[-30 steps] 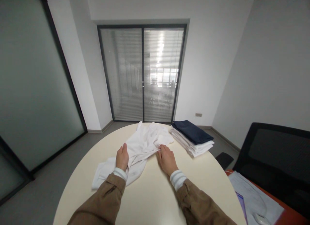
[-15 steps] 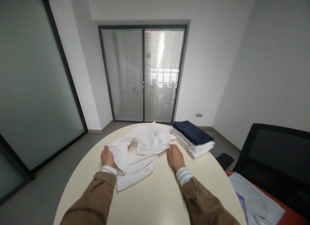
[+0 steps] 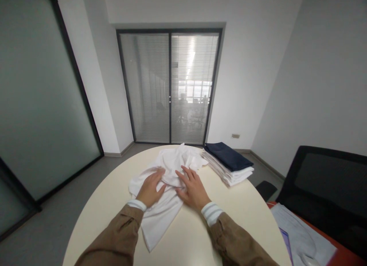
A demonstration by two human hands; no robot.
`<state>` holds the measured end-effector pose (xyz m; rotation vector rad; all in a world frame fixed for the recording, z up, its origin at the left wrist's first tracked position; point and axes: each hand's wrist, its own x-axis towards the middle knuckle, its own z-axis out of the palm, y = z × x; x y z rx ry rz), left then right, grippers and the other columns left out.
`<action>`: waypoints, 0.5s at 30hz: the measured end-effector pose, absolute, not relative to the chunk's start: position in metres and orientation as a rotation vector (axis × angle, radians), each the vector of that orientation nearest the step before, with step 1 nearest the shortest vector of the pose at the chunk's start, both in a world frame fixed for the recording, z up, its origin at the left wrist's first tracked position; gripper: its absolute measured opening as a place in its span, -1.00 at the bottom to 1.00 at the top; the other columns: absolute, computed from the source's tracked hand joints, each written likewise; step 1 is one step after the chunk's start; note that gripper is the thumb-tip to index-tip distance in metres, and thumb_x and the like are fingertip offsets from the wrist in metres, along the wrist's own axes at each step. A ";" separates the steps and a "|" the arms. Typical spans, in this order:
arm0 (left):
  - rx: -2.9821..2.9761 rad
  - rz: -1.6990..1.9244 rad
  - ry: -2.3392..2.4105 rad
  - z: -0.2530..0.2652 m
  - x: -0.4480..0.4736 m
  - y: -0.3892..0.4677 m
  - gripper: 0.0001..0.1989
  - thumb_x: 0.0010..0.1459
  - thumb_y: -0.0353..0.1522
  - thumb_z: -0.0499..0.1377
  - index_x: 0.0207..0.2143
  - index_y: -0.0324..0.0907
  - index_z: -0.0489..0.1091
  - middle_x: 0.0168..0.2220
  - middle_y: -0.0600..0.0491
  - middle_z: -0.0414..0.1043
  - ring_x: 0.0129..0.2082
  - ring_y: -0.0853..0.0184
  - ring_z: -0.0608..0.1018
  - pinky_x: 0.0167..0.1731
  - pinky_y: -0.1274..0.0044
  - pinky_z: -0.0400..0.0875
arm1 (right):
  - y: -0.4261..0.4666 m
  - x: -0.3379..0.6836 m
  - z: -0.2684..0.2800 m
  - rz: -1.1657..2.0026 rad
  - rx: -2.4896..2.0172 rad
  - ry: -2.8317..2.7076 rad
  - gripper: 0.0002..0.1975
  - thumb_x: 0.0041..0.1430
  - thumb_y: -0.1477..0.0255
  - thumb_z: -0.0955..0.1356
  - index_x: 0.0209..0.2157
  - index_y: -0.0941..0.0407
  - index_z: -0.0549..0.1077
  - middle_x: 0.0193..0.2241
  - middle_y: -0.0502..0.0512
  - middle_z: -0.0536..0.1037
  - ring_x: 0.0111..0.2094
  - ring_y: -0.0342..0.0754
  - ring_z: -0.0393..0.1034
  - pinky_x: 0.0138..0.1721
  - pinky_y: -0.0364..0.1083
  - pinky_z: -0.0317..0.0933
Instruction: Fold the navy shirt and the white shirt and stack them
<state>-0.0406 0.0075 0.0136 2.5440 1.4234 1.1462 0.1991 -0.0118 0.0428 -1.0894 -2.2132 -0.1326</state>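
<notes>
A crumpled white garment (image 3: 162, 218), perhaps a shirt, lies bunched on the round cream table (image 3: 106, 205), one pointed end stretching toward me. My left hand (image 3: 152, 187) rests on the left part of the cloth, fingers extended and thumb apart. On its right side my right hand (image 3: 192, 187) touches the fabric with fingers spread. Neither hand grips the cloth. Just right of the garment sits a folded stack of white cloth (image 3: 226, 173), topped by a folded navy cloth (image 3: 228, 155).
At the right stands a black mesh chair (image 3: 329, 189). Beside the table there is an orange-red surface (image 3: 344, 254) bearing a pale sheet (image 3: 301, 227) and a purple-edged item (image 3: 286, 241). A blinds-covered glass door (image 3: 151, 90) is behind the table.
Both hands have let go of the garment's sides and moved inward onto its middle, fingers opening. The cloth has bunched together, and its near end now points closer to me.
</notes>
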 end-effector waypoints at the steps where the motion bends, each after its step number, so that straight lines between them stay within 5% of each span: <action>1: 2.562 1.069 1.376 0.011 -0.039 0.006 -0.55 0.18 -0.33 0.12 0.14 -0.11 0.32 0.10 -0.06 0.40 0.12 0.17 0.41 0.16 0.28 0.27 | -0.013 0.197 0.042 -0.120 -1.074 -2.244 -0.43 0.09 0.35 0.40 0.16 0.00 0.30 0.22 0.17 0.21 0.18 0.17 0.06 0.18 0.18 0.04; 5: 2.484 0.980 1.423 0.006 -0.041 0.007 -0.58 0.17 -0.31 0.14 0.09 -0.13 0.37 0.06 -0.08 0.44 0.06 0.16 0.45 0.11 0.28 0.31 | -0.009 0.194 0.036 0.015 -1.094 -2.210 -0.77 0.20 0.47 0.30 -0.12 0.03 0.48 -0.04 0.14 0.45 0.04 0.06 0.23 0.07 0.05 0.16; 15: 2.273 0.909 1.589 0.018 -0.043 0.002 -0.54 0.07 -0.24 0.25 0.04 -0.13 0.41 0.01 -0.07 0.47 0.00 0.16 0.49 0.07 0.36 0.30 | 0.011 0.206 0.031 0.404 -1.240 -1.417 -0.70 0.32 0.31 0.08 -0.12 0.09 0.34 -0.21 0.15 0.53 -0.17 0.01 0.40 -0.12 -0.06 0.22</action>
